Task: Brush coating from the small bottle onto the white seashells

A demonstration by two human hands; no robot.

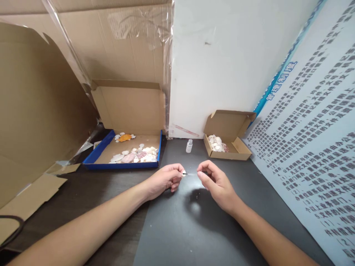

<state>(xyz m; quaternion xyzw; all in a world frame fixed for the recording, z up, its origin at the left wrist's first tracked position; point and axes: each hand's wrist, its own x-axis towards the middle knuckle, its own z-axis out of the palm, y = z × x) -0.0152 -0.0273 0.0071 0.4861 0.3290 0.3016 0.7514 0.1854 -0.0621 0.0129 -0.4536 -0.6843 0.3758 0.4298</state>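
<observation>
My left hand (166, 178) is closed in a pinch on a small white shell (183, 173), most of it hidden by the fingers. Across from it, my right hand (215, 181) pinches a thin brush (191, 174) with a pale stem. The brush's dark tip meets the edge of the shell; whether it presses on it I cannot tell. Both hands are raised over the dark grey mat. Beyond them a small clear bottle (189, 146) with a white label stands upright, apparently without a cap.
A blue-edged cardboard box (122, 166) on the left holds several shells and an orange-and-white shell piece (124, 137). On the right, a smaller open box (229, 154) contains white shells (216, 143). Cardboard panels (41, 103) and a printed poster (310, 147) flank the table.
</observation>
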